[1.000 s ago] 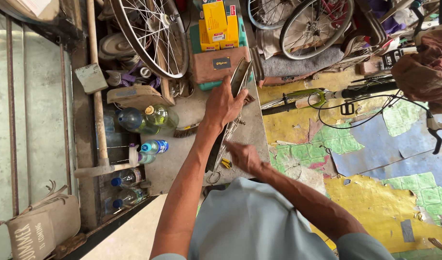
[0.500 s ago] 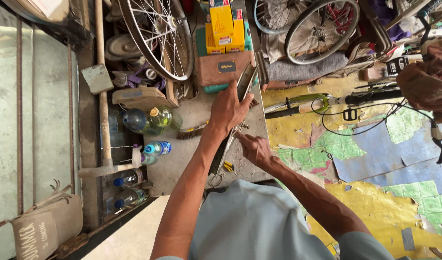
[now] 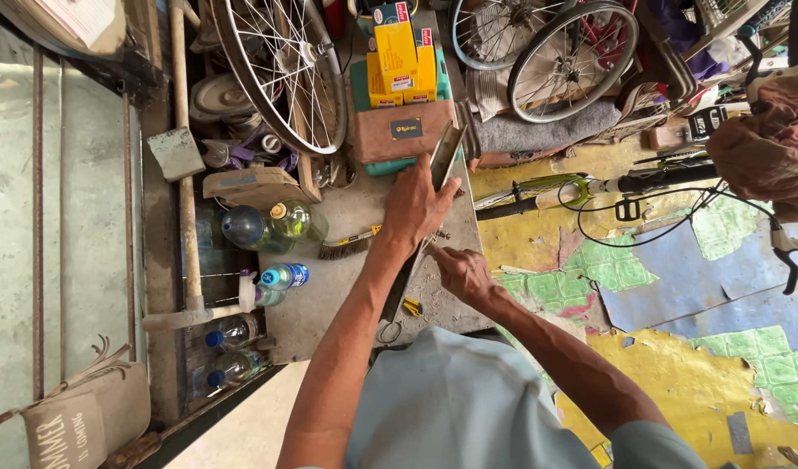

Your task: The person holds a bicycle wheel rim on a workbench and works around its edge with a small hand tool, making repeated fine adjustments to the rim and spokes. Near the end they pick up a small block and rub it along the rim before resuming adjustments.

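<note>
Left hand [image 3: 416, 204] on metal strip [image 3: 442, 156] — right hand [image 3: 460, 271] beside

The person wears a light grey-blue short-sleeved shirt [image 3: 455, 408] of plain fabric, without print or visible buttons from this angle. The sleeves end above the elbows. Both forearms are bare and lean, with raised veins. The left hand [image 3: 414, 208] and right hand [image 3: 461, 274] carry no gloves, rings, watch or wristbands that can be seen.
</note>
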{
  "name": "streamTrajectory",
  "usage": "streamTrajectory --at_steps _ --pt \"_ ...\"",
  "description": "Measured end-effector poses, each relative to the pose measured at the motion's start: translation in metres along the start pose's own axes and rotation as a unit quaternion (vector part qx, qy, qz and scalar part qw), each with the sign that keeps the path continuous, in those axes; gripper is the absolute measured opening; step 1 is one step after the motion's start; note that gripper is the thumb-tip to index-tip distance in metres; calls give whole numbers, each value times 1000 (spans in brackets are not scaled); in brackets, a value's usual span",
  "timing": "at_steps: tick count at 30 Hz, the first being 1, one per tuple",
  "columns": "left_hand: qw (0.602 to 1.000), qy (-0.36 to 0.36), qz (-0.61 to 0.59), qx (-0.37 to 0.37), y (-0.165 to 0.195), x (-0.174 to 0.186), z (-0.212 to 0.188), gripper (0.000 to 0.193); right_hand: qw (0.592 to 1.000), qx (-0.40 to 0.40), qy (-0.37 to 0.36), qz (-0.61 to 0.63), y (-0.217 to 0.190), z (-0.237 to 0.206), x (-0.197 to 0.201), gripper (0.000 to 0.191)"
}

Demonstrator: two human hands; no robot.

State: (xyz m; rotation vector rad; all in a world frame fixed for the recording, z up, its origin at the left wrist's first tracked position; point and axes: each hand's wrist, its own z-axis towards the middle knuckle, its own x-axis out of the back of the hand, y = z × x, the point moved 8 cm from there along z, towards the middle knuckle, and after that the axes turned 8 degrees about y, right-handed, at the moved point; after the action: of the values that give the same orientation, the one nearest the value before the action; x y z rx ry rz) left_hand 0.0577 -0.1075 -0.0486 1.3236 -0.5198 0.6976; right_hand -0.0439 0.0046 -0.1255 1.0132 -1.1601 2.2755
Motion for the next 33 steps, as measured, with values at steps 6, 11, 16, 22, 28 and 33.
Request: streamTrajectory --at_steps 6,11,16,22,28,33 --pt "999 -13 -29 27 -5 -1 -3 62 992 48 64 98 -33 -20 4 45" --pt "1000 -20 -6 22 -13 6 1 72 998 53 -2 -33 -7 5 6 52" --pt "999 -32 2 26 -13 1 2 74 997 -1 60 42 1 8 7 45" --pt "1000 -14 3 12 -14 9 4 75 995 80 61 -4 -5 15 5 41" --pt "994 -70 -8 89 -16 23 11 65 998 -4 1 56 -6 14 -11 46" --pt "998 -25 -34 47 -8 38 15 60 994 -6 42 103 -25 9 -3 49"
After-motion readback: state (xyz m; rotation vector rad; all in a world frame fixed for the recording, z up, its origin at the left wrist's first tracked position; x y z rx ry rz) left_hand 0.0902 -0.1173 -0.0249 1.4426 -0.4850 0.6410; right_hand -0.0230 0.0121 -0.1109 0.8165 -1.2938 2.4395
